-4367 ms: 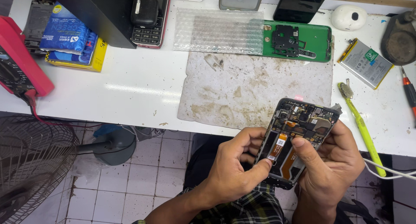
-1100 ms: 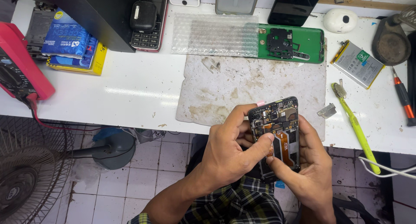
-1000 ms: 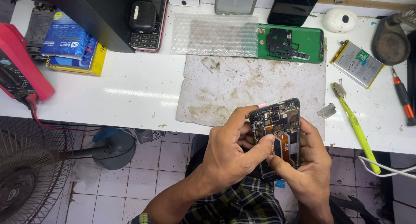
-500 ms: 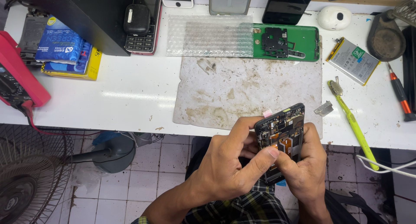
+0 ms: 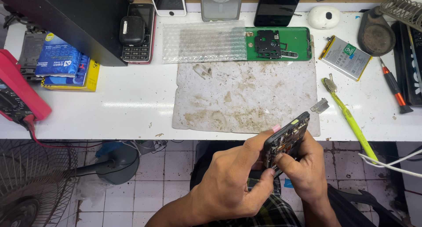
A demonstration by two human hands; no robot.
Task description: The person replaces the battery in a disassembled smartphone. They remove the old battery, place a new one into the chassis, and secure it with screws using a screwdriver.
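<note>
Near the table's front edge, both hands close around an opened phone frame, tilted with its far end raised. The left hand curls in from the left, fingers bent tight, thumb and forefinger pinching at the frame's near end, perhaps on a small part hidden there. The right hand cups the frame from the right, fingers wrapped behind it. Just beyond lies a stained grey work mat; to its right a green-handled brush; at its far edge a green phone back cover beside bubble wrap
</note>
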